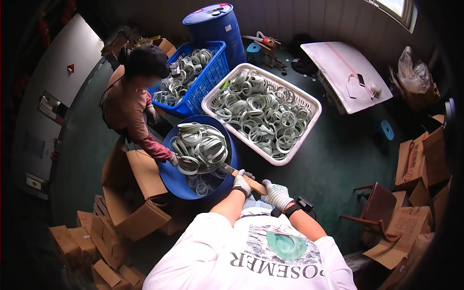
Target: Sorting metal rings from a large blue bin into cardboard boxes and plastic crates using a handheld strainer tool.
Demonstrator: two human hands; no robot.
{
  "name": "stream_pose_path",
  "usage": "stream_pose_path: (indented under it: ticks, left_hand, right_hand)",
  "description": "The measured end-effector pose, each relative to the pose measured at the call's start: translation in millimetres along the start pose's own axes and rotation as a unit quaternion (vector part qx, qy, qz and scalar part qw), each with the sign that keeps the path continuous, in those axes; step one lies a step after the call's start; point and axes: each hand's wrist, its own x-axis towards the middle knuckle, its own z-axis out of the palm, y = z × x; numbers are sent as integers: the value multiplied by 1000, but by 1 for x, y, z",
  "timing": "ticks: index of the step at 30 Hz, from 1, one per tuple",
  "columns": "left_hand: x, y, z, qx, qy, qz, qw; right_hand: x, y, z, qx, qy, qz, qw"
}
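Note:
Both my hands wear striped knit gloves and grip the wooden handle (254, 184) of a large scoop. My left hand (241, 183) is closed nearer the metal neck (226, 168), and my right hand (277, 195) is closed round the handle's rear end. A heap of pale grey-green rings (207, 145) fills the scoop, hiding most of its bowl. The load is over the mouth of an open blue barrel (170, 186); more rings (203, 183) show inside, lower down. At the left, a co-worker's hand (173, 158) is at the edge of the heaped rings.
Beyond the barrel stand a white crate (256, 155) and a blue crate (197, 98), both full of rings. A closed blue drum (220, 34) is behind. Cardboard boxes (130, 212) crowd the left, with a chair (374, 208) and a white table (345, 58) on the right.

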Motion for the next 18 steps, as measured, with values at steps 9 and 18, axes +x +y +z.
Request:
stream_pose_path:
  ticks: [9, 18]
  left_hand:
    - [5, -3, -3, 2, 6, -4, 1000]
    - [-17, 0, 8, 34, 4, -6, 999]
  right_hand:
    - [1, 6, 2, 12, -7, 7, 1000]
    - [-2, 3, -5, 10, -12, -13, 1000]
